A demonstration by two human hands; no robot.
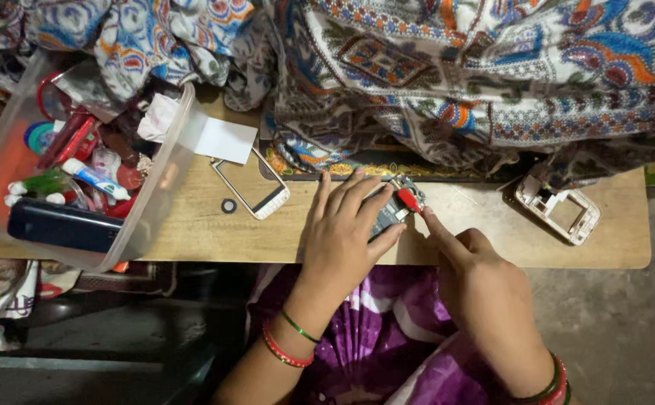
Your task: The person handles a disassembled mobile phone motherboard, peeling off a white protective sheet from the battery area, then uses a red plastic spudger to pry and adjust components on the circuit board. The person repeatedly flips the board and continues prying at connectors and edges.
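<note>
A dark phone part (384, 214) is pinned flat under the left hand (346, 229) on the counter (492, 240), its long axis slanting up-right. A red-tipped tool (408, 199) is pinched by the right hand (477, 277). A white label (224, 140) lies beside the plastic bin (155, 202).

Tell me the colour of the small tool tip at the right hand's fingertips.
Red: the tool handle at the right hand shows best in the head view.
</note>
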